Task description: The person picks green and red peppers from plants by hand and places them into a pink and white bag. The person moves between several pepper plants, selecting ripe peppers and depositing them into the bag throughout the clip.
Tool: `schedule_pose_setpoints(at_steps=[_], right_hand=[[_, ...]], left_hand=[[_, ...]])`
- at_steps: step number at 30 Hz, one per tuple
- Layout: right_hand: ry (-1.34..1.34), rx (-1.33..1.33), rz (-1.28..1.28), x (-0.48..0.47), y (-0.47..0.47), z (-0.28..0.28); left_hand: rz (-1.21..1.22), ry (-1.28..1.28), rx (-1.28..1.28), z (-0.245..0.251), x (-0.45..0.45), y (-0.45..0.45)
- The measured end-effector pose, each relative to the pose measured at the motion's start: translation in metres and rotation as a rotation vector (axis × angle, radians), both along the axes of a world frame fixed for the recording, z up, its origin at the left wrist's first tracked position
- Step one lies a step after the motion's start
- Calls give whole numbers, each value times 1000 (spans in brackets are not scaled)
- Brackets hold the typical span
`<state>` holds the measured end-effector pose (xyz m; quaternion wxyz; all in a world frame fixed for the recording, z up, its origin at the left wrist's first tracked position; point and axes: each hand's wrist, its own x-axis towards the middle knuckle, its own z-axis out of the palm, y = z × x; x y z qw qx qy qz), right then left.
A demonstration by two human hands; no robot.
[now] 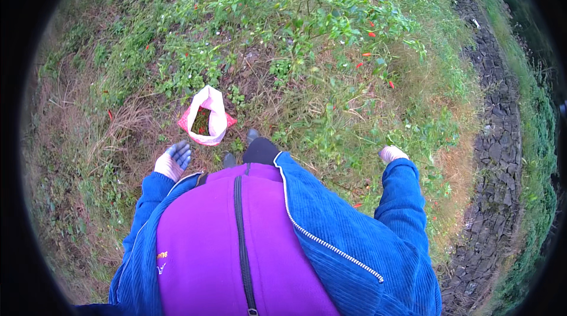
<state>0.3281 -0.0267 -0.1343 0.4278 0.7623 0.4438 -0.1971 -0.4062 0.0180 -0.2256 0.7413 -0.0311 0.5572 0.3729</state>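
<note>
A white and red-patterned sack (217, 114) stands on the ground with its mouth open. Inside it lie red and green chili peppers (202, 122). My left hand (174, 162), in a pale knitted glove with grey-blue coated fingers, hangs just below and left of the sack, fingers extended and holding nothing. On the other side, my right hand (392, 153) wears a similar glove and reaches to the leaves of a chili plant (414, 139). Its fingers are mostly hidden, so whether it grips anything is unclear.
Chili plants (310, 19) with scattered red peppers (371, 34) spread ahead of me. Dry grass (128, 123) lies to the left. My dark boots (229, 160) stand close to the sack. A strip of dark stones (496, 152) runs along the right, with greenery beyond.
</note>
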Motion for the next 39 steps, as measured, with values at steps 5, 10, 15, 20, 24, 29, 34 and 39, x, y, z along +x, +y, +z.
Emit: schedule_pose_setpoints(at_steps=[5, 10, 15, 20, 24, 29, 34, 39], right_hand=[[505, 315, -432, -27, 66, 103], [1675, 1076, -828, -28, 147, 114], [254, 602, 355, -13, 215, 45], [702, 587, -223, -44, 232, -13], [1432, 848, -500, -65, 216, -25], [1651, 864, -798, -90, 185, -34], [1650, 928, -433, -109, 158, -14], [1398, 999, -405, -131, 149, 0]], left_hand=[[-14, 74, -9, 20, 17, 22], [-165, 131, 135, 62, 72, 73], [-445, 19, 432, 130, 165, 135], [-861, 105, 729, 193, 248, 161], [-1088, 122, 790, 222, 284, 170], [-1333, 243, 772, 219, 326, 185], [-1299, 170, 635, 187, 369, 180], [-1331, 215, 428, 176, 389, 169]])
